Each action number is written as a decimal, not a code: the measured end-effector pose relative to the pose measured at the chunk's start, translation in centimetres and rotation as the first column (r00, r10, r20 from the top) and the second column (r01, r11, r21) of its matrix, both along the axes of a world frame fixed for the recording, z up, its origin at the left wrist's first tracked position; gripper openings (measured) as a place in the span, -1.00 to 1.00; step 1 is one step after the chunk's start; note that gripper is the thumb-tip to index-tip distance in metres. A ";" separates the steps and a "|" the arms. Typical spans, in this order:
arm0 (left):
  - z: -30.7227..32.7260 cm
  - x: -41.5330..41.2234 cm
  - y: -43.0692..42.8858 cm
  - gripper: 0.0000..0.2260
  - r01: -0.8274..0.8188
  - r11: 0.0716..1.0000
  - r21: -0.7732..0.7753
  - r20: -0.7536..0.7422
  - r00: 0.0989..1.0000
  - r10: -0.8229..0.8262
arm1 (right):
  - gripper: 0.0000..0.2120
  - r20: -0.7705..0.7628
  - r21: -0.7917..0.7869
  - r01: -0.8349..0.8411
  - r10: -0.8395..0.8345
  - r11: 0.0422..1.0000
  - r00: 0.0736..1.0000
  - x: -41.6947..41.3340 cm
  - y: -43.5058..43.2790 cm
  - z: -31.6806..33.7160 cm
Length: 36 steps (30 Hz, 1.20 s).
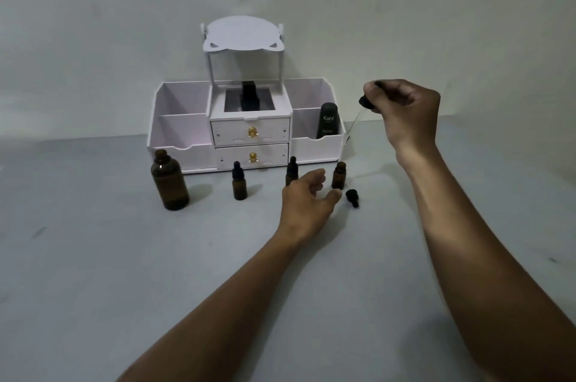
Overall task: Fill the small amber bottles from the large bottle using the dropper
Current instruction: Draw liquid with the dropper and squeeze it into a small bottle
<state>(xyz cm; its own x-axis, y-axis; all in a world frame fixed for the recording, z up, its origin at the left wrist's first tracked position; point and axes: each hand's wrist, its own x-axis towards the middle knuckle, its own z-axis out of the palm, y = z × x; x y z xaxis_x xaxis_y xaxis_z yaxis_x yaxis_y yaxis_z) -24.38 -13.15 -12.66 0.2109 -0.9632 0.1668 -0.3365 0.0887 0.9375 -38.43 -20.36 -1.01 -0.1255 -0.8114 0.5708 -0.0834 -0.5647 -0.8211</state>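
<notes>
The large amber bottle (170, 182) stands uncapped at the left of the grey table. Three small amber bottles stand in a row: a capped one (239, 181), a capped middle one (291, 170) partly hidden behind my left hand, and an uncapped one (338, 175) on the right. A small black cap (352, 197) lies beside the uncapped bottle. My right hand (405, 115) is raised and pinches the dropper (358, 115) by its black bulb, the glass tube slanting down-left above the uncapped bottle. My left hand (307, 204) hovers with relaxed fingers just left of that bottle, holding nothing.
A white cosmetic organizer (249, 129) with two drawers and side bins stands at the back against the wall. A black Kahl bottle (328, 120) sits in its right bin, and a black object (249, 98) in the centre top compartment.
</notes>
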 end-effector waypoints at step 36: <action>-0.8 -1.2 -4.9 -0.71 -0.036 0.996 -0.085 0.019 0.999 0.038 | -0.88 -0.190 0.028 0.106 -0.099 0.994 0.977 0.0 -1.8 -4.0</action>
<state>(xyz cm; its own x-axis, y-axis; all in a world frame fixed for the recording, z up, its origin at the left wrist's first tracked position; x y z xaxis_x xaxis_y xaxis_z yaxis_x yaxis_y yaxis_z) -25.56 -18.05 -13.48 0.2417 -0.9370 0.2524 -0.3601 0.1549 0.9200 -38.40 -22.17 -5.05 -0.1025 -0.8210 0.5616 -0.2944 -0.5143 -0.8055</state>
